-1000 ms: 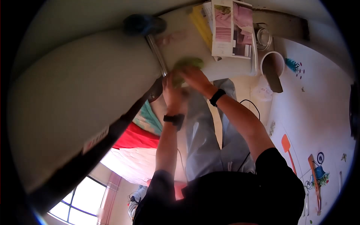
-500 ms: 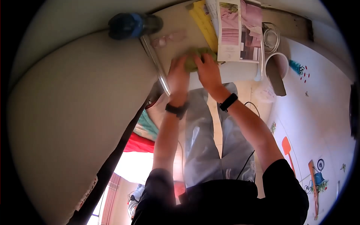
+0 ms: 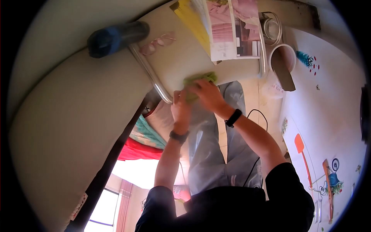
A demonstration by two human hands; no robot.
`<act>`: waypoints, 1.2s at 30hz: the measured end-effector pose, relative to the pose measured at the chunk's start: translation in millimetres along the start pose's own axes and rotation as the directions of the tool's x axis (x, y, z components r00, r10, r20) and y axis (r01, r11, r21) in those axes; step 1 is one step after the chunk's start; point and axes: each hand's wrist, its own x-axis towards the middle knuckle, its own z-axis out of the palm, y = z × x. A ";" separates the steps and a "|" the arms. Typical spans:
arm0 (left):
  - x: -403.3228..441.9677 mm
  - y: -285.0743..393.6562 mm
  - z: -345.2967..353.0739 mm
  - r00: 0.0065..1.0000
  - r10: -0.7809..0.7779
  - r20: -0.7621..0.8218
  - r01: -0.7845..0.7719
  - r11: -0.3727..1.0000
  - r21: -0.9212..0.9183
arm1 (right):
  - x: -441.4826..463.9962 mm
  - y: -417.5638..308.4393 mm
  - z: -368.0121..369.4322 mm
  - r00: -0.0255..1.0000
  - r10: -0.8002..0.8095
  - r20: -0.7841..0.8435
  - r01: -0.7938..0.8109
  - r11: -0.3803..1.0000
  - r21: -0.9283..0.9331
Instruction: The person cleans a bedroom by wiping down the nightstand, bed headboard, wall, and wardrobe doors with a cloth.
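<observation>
A crumpled green cloth [image 3: 200, 79] lies at the near edge of the pale table [image 3: 166, 65], partly hanging over it. My right hand [image 3: 210, 96] is on the cloth with its fingers closed over it. Beside it, my left hand [image 3: 180, 110] grips the cloth's left side near the table's corner; its fingers are slightly blurred. Pink-framed glasses [image 3: 157, 43] rest on the tabletop beyond my hands. To their left, a dark bottle with a blue band [image 3: 116, 38] lies near the metal edge rail [image 3: 150, 75].
A printed leaflet [image 3: 234, 34] and yellow papers [image 3: 193, 23] cover the far right of the table. Right of it are a white bin [image 3: 284, 58] with a cardboard piece and a coiled white cable [image 3: 271, 29]. A large pale surface [image 3: 73, 112] fills the left.
Both hands have drawn the green cloth toward me, from the tabletop to its near edge. The view has shifted, so the bottle and papers appear further left.
</observation>
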 end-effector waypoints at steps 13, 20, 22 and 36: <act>27.8 110.0 89.5 0.963 0.240 0.125 -0.193 0.931 -0.309 | -55.0 77.3 -107.4 0.937 0.306 -0.167 -0.324 0.941 -0.096; 18.7 53.4 52.3 0.974 0.188 0.130 -0.163 0.969 -0.185 | -40.5 46.8 -45.1 0.946 0.267 -0.184 -0.278 0.960 -0.034; 18.7 31.5 29.1 0.986 0.132 0.105 -0.115 0.981 -0.157 | -21.3 32.1 -24.7 0.963 0.203 -0.177 -0.207 0.978 -0.007; 8.7 -3.6 -16.6 0.974 -0.193 -0.121 0.188 0.981 -0.055 | 50.6 -26.9 35.3 0.972 -0.120 -0.204 0.133 0.990 0.048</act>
